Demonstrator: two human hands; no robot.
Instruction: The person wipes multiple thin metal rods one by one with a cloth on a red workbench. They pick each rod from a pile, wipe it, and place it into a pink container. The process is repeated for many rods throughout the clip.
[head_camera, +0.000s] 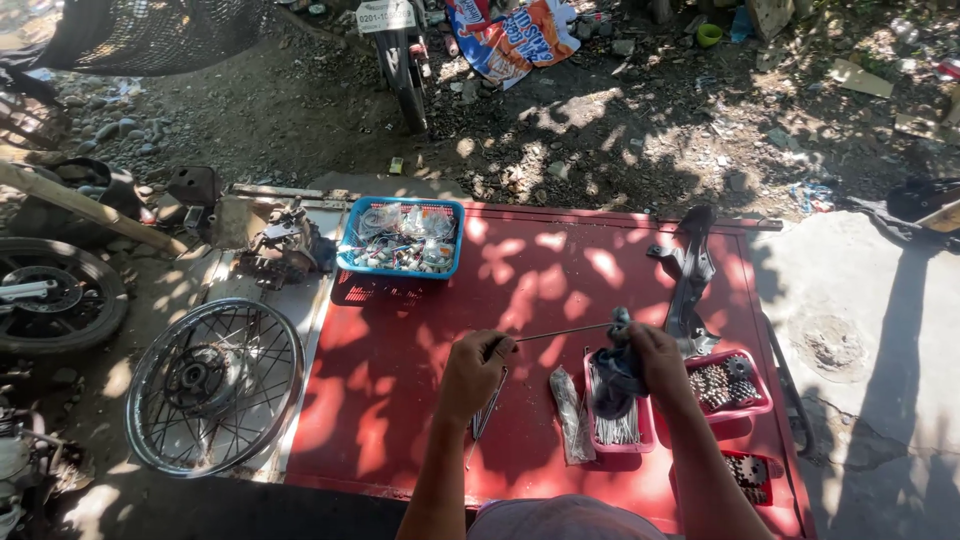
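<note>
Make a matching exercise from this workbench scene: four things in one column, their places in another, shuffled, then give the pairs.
Things:
1. blue basket
2. spoked wheel
3. thin metal rod
4. dark cloth

Places:
A. held in the right hand
B. far left part of the red table
C. on the ground left of the table
D. stretched between both hands, left hand at one end

Pairs: 1-B, 2-C, 3-D, 4-A
</note>
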